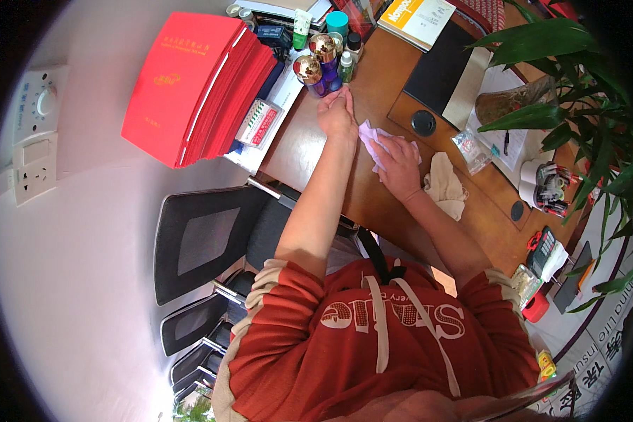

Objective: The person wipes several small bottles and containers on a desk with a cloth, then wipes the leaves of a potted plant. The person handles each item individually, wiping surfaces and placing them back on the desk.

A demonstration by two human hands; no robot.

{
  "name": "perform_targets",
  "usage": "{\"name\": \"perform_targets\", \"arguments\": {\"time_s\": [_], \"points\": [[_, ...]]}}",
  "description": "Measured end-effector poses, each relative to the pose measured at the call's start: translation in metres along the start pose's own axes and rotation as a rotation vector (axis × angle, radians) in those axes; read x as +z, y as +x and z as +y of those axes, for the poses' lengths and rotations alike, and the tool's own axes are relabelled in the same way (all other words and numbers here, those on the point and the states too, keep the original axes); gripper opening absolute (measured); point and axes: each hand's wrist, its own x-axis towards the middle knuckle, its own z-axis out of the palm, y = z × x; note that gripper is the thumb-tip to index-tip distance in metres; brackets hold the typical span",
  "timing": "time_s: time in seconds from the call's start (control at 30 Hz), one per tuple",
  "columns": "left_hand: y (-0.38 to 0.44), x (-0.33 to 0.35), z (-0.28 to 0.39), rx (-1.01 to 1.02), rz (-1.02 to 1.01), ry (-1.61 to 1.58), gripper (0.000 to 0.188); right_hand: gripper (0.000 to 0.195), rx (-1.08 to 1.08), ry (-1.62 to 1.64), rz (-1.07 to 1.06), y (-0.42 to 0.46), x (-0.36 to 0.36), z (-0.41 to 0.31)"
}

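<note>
My right hand [400,164] presses a light purple cloth [368,136] against the brown wooden desk [372,203], fingers bent over its folds. Palm partly upward, my left hand [337,113] rests by two purple bottles with domed gold caps [309,69]. Its fingertips are beside a small dark blue round object [336,84]; whether they hold it cannot be told. A small green bottle with a white cap [346,67] stands just beyond. Close to my right wrist lies a crumpled beige cloth [446,187].
A tall stack of red folders [190,89] stands at the left beside a clear plastic box [259,122]. A black desk pad [438,68], a plastic packet [473,150], a pen holder [546,187] and a leafy plant [538,42] are rightward. Black chairs [205,242] line the wall.
</note>
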Motion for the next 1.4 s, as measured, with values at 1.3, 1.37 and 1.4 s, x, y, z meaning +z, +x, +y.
{"name": "perform_targets", "arguments": {"time_s": [1.3, 1.37, 1.4], "points": [[-0.141, -0.171, 0.130, 0.147, -0.203, 0.585, 0.012, 0.038, -0.247, 0.248, -0.349, 0.004, 0.028, -0.071], [-0.150, -0.170, 0.126, 0.155, -0.208, 0.616, 0.012, 0.044, 0.216, 0.072, -0.495, 0.046, -0.017, -0.038], [-0.155, -0.167, 0.123, 0.156, -0.226, 0.627, 0.012, 0.041, 0.135, -0.108, -0.137, 0.044, -0.010, -0.018]]}}
